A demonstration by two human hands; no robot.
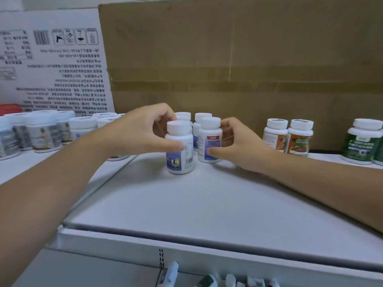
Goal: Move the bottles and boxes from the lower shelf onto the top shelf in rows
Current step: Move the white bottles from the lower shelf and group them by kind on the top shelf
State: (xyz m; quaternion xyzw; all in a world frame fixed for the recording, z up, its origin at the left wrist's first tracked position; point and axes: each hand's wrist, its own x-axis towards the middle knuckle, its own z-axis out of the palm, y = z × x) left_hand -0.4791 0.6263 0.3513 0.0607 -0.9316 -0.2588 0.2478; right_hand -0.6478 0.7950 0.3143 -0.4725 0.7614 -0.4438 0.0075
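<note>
Two white bottles with blue labels stand side by side on the white top shelf [207, 199]. My left hand [145, 129] grips the left bottle [179, 156], thumb on its front and fingers curled behind its cap. My right hand [238, 146] grips the right bottle [209, 141], thumb on the label. Two more bottles of the same kind [200, 119] stand directly behind them. Several bottle tops [209, 280] show on the lower shelf at the bottom edge.
A group of white-capped bottles [41, 131] fills the shelf's left side. Two orange-labelled bottles [288, 135] and green-labelled bottles [362, 143] stand at the right. A brown cardboard box [248, 59] and a white printed carton [51, 65] form the back wall.
</note>
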